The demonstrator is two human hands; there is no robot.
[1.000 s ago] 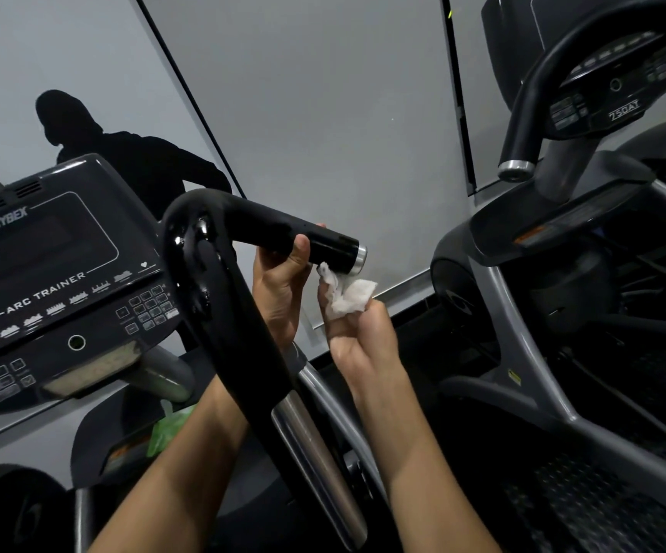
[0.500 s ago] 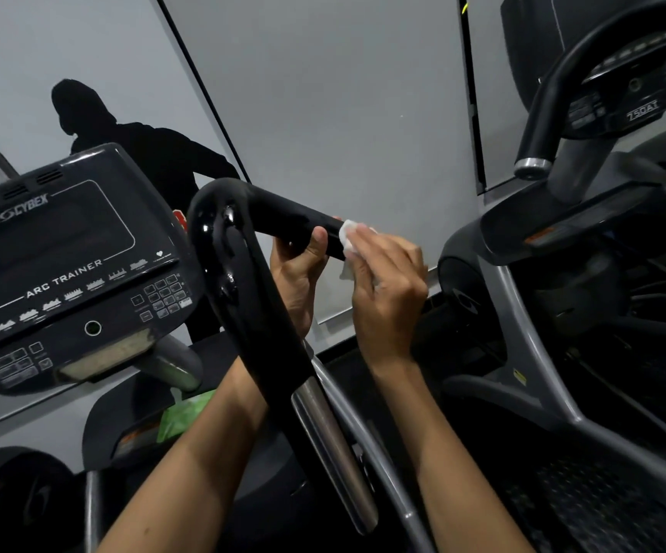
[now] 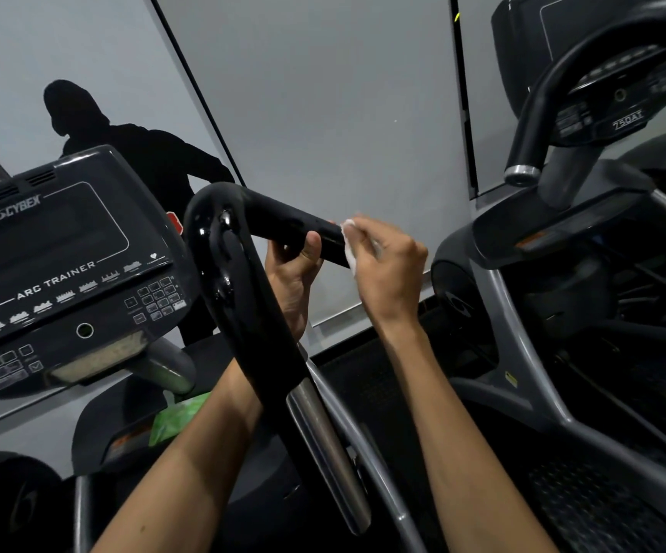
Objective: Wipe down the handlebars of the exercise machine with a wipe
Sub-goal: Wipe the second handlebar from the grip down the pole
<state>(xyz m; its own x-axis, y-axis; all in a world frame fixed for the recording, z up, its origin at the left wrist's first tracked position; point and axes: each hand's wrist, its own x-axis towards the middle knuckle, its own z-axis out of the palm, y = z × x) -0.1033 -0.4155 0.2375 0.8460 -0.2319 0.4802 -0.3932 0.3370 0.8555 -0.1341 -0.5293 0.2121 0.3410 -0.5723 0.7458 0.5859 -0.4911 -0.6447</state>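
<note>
Black handlebar (image 3: 283, 225) juts rightward beside the console (image 3: 63, 265). Our left hand (image 3: 293, 285) grips it from below, steadying it. Our right hand (image 3: 387, 265) wraps the white wipe (image 3: 348, 243) around its end. The wipe could bunch or slide off that end.

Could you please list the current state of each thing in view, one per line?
Handlebar: gripped underneath by the left hand, its end covered by the wipe.
Wipe: white, wrapped round the handlebar end under the right hand.
Left hand: holds the handlebar, thumb up its near side.
Right hand: grips the wipe on the bar.
Console: screen dark.
Green packet: lying below the console.
</note>
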